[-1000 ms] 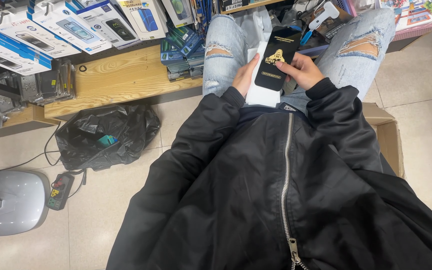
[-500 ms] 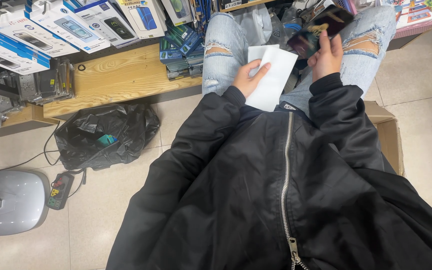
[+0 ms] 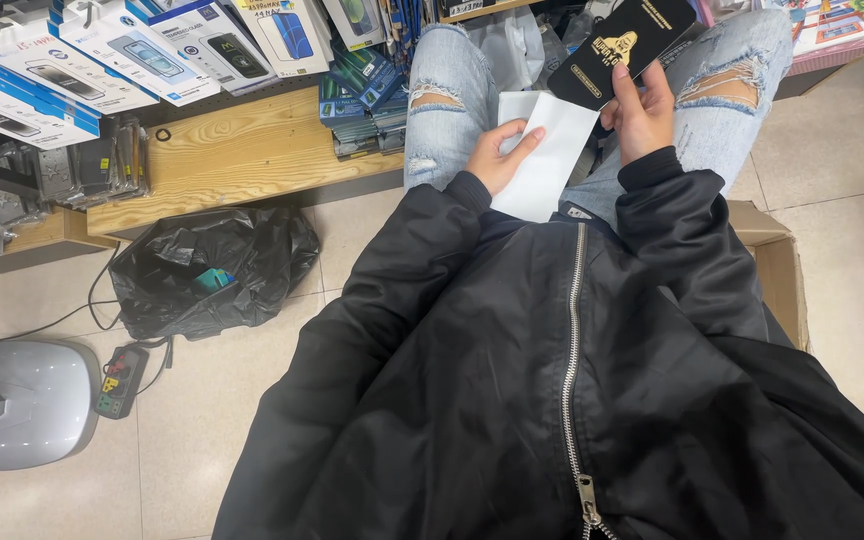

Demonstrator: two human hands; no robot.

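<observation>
I sit in a black zipped jacket and torn light-blue jeans. My left hand [image 3: 500, 152] holds a white paper sleeve [image 3: 544, 158] over my lap, thumb on its face. My right hand [image 3: 642, 112] grips the lower end of a flat black package with a gold emblem [image 3: 620, 50], held up and to the right of the white sleeve. The two items are apart, with the black package's lower corner just over the sleeve's top edge.
A wooden shelf [image 3: 222, 155] at the upper left carries boxed phone accessories [image 3: 142, 50] and small packets [image 3: 362, 95]. A black plastic bag [image 3: 207, 270] lies on the tiled floor, beside a power strip [image 3: 117, 380] and a grey fan base [image 3: 27, 400]. A cardboard box [image 3: 777, 270] stands at my right.
My right hand lifted the black package off the white sleeve and carried it up and to the right; it now sits a little lower and closer to the sleeve than half a second ago.
</observation>
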